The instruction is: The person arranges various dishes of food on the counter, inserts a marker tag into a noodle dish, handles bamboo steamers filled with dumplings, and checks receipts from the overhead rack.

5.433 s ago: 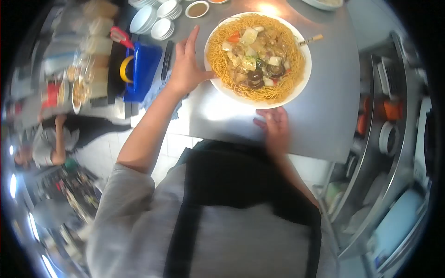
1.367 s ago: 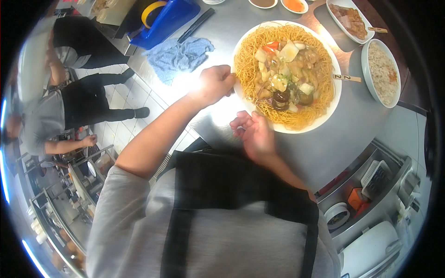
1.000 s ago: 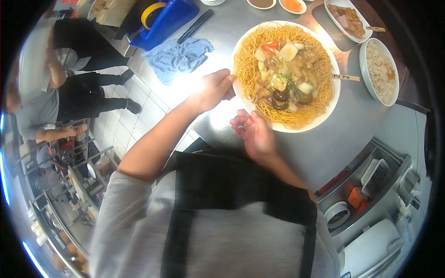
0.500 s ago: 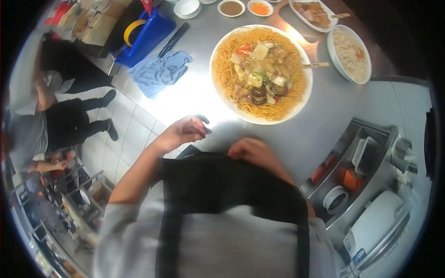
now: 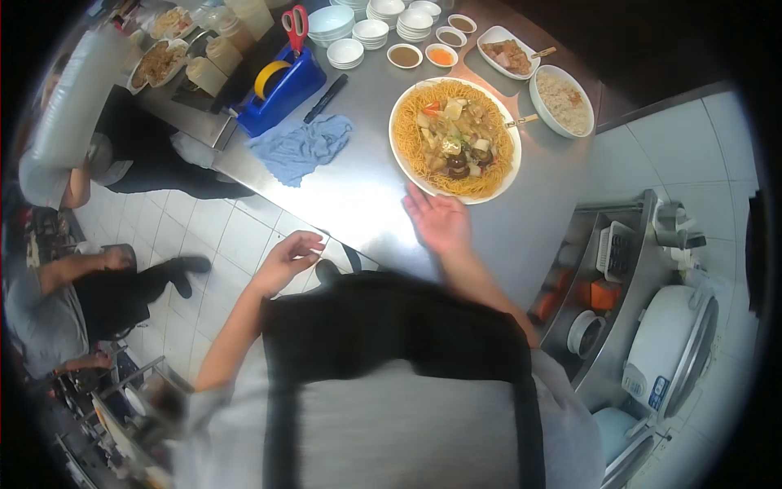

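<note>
A large white plate [image 5: 393, 138] holds crisp yellow noodles [image 5: 411, 151] topped with saucy vegetables and dark mushrooms. At its near edge my right hand [image 5: 441, 222] lies open, palm upward, fingertips close to the rim; whether they touch it I cannot tell. My left hand [image 5: 292, 261] hovers beyond the table's left edge, fingers loosely bent and apart, with nothing visible in it. A wooden clip or stick [image 5: 521, 121] rests on the plate's right rim. Left of the plate are a crumpled blue cloth [image 5: 301, 148] and a black marker [image 5: 326, 99].
A blue tape dispenser [image 5: 281, 94] with red-handled scissors [image 5: 295, 28] stands at the left. Small white bowls [image 5: 371, 33], sauce dishes, a meat dish [image 5: 507, 54] and a fried rice bowl [image 5: 562, 102] line the back. Two people [image 5: 122, 155] are at left; shelves [image 5: 603, 277] at right.
My right hand has reached forward to the plate and turned palm up, fingers extended. My left hand has moved left and down. The view has shifted, showing more bowls; the people at left have moved.
</note>
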### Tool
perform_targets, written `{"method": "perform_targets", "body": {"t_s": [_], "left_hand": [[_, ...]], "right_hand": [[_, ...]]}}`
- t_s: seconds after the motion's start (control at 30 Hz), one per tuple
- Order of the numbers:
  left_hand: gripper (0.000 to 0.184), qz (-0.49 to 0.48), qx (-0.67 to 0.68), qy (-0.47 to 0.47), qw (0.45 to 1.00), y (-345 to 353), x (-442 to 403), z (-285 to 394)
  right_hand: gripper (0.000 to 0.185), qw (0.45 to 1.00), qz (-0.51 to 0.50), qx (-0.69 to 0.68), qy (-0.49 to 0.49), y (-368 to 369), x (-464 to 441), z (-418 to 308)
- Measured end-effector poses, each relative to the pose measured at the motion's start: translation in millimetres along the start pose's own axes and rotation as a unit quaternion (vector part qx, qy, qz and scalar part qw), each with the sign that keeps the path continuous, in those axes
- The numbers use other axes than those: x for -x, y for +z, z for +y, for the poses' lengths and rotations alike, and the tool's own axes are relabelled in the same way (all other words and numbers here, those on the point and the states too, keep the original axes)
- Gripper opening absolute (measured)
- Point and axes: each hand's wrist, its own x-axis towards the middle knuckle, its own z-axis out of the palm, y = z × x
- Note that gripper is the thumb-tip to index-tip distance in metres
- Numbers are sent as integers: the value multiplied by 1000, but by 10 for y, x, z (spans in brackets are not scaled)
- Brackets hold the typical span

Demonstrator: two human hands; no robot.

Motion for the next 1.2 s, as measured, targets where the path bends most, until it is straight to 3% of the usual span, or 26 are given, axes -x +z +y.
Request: {"method": "perform_targets", "body": {"t_s": [0.2, 0.3, 0.63, 0.7, 0.73, 0.77, 0.8, 0.87, 0.93, 1.0, 1.07, 1.2], "left_hand": [[36, 65, 65, 5, 996, -578, 511, -477], [38, 73, 78, 19, 994, -865, 688, -765], [32, 103, 108, 40, 988, -1451, 961, -1329], [22, 139, 108, 57, 983, -1584, 1027, -1520], [17, 166, 98, 53, 980, -1696, 1012, -1791], [16, 178, 125, 97, 971, -1688, 1115, -1625], [12, 190, 80, 86, 975, -1783, 1130, -1738], [15, 228, 89, 89, 965, -1861, 1299, -1595], [16, 262, 129, 81, 953, -1950, 1401, -1641], [15, 292, 148, 69, 942, -2040, 1491, -1739], [15, 320, 148, 56, 934, -2034, 1576, -1745], [19, 363, 175, 5, 915, -1919, 1862, -1685]], "right_hand": [[37, 989, 51, 34, -133, -213, 126, -99], [40, 965, 71, 118, -223, -191, 194, -97], [32, 929, 182, 268, -178, -372, 40, 361], [35, 964, -80, 199, -158, -950, -257, 204], [40, 955, 53, 215, -195, -929, -401, 229], [46, 947, 66, 240, -205, -845, -467, 227], [49, 906, 159, 308, -244, -485, -349, 374], [40, 866, 178, 375, -277, -257, -274, 532], [23, 861, 129, 400, -287, -341, -299, 500], [27, 860, 168, 402, -266, -338, -280, 437], [41, 922, 123, 301, -211, -124, -40, 330], [64, 966, 94, 149, -192, -327, -61, -259]]}}
